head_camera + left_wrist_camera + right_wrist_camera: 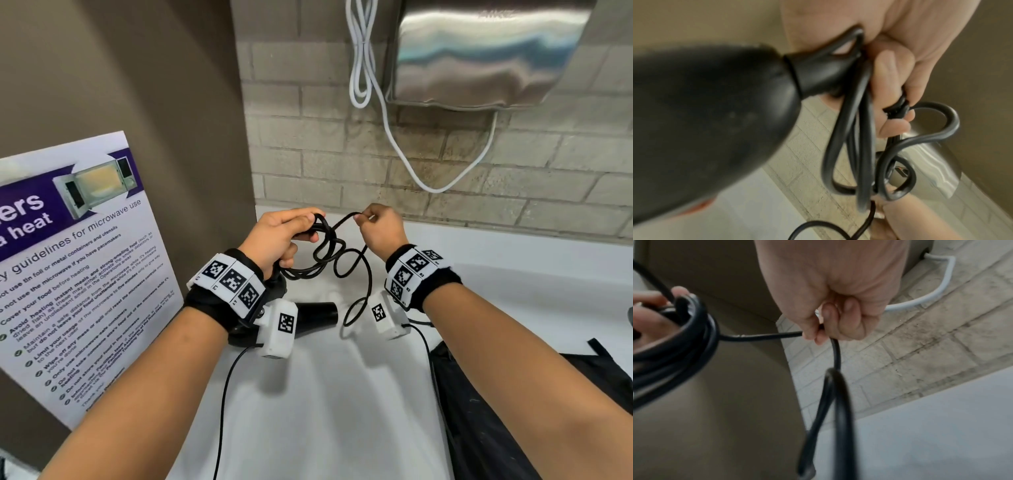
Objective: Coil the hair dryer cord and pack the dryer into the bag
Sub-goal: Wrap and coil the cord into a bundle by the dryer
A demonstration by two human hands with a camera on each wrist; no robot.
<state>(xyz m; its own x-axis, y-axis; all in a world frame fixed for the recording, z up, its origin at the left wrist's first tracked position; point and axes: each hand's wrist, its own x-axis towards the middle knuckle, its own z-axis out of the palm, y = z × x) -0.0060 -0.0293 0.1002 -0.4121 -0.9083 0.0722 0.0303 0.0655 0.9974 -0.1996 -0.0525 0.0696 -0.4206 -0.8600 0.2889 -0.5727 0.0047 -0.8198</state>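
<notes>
bag (507, 411) flat on counter, near right | hair dryer (313, 317) hangs below left hand (274, 236), fingers curled round coiled cord (329, 253) | right hand (382, 228) pinches next loop (slack tail may snag, coil may spill)

I see my left hand (279, 236) raised over the counter (325, 394), with the loops of cord (325, 253) gathered in it, and my right hand (382, 228) just to its right, pinching the next stretch of cord. The hair dryer (313, 317) sits below my left wrist, above the counter. The bag (513, 411) lies on the counter to the right, under my right forearm. A poster (78, 274) leans against the wall on the left. Behind the counter, a wall dryer (486, 54) hangs at upper right, a cable (394, 137) drooping beside it.
</notes>
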